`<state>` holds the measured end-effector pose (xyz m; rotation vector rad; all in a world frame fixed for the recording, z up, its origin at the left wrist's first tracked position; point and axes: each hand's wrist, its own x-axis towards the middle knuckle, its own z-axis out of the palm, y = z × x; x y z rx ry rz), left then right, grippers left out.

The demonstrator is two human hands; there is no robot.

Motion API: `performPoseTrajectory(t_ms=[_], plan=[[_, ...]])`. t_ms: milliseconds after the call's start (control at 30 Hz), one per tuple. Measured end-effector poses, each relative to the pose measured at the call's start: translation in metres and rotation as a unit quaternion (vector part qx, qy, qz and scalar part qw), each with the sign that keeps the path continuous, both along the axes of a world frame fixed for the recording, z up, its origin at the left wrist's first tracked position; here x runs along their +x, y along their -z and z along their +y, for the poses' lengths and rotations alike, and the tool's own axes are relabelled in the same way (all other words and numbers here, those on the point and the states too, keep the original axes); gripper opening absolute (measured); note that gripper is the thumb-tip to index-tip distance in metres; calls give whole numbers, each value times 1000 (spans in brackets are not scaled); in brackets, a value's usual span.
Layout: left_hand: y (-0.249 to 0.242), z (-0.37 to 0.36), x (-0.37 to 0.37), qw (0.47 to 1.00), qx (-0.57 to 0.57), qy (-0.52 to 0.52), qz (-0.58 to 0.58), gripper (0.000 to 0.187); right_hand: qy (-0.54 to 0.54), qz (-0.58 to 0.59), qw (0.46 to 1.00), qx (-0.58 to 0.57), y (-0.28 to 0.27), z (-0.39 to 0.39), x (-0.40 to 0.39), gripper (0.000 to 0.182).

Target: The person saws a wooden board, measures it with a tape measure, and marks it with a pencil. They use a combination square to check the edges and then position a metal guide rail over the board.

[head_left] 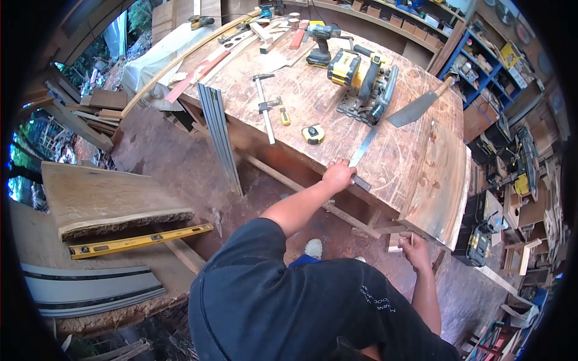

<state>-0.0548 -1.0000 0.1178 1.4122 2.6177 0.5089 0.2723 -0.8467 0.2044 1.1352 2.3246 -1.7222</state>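
Note:
My left hand (339,175) is closed over a try square at the workbench's front edge. The metal blade of the try square (363,148) lies flat on the bench top, and its dark stock (360,183) sits along the edge. Lower right, my right hand (415,253) is closed in front of the bench corner, with a thin pencil (412,239) poking up from its fingers. A yellow and black tape measure (313,134) rests left of the square. Behind the blade stand a cordless circular saw (364,84) and, to its right, a wide knife (415,111) with a wooden handle.
On the workbench (241,90) are a bar clamp (265,108), a cordless drill (321,47) and wood strips. A thick wood slab (436,180) lies along its right end. Grey metal profiles (218,135) lean on its front. A yellow level (141,240) and another slab (105,198) are at left.

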Motion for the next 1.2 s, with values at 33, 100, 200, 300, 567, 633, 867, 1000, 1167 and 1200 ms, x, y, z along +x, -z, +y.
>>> performPoseTrajectory(t_ms=[33, 100, 200, 300, 567, 633, 867, 1000, 1167, 1200], plan=[[0, 0, 0, 1000, -5, -1, -8, 35, 1, 0, 1000, 1, 0, 1, -1, 25], [0, -1, 1, 1000, -3, -1, -10, 35, 10, 3, 1000, 11, 0, 3, -2, 24], [-1, -1, 2, 1000, -2, -4, -14, 34, -2, -1, 1000, 18, -4, 2, -6, 24], [-1, -1, 1, 1000, 0, -3, -19, 33, -31, 7, 999, 39, 3, 8, -5, 28], [2, -1, 1, 1000, 2, -1, -9, 35, -11, 6, 1000, 24, 5, 7, -3, 28], [1, -2, 0, 1000, 3, 1, -11, 36, -10, 6, 1000, 24, 5, 6, -3, 28], [2, -2, 0, 1000, 10, 2, -10, 36, 2, -3, 1000, 9, 5, 6, -4, 25], [-8, -3, 1, 1000, -5, 5, -14, 38, -7, 10, 1000, 14, 14, 9, -4, 26], [-6, -4, -28, 981, 122, -26, -151, 40, -2, 10, 1000, 12, 8, 7, -7, 25], [-5, -6, -32, 985, 141, -38, -90, 40, -2, 15, 1000, 9, 8, 7, -5, 25]])
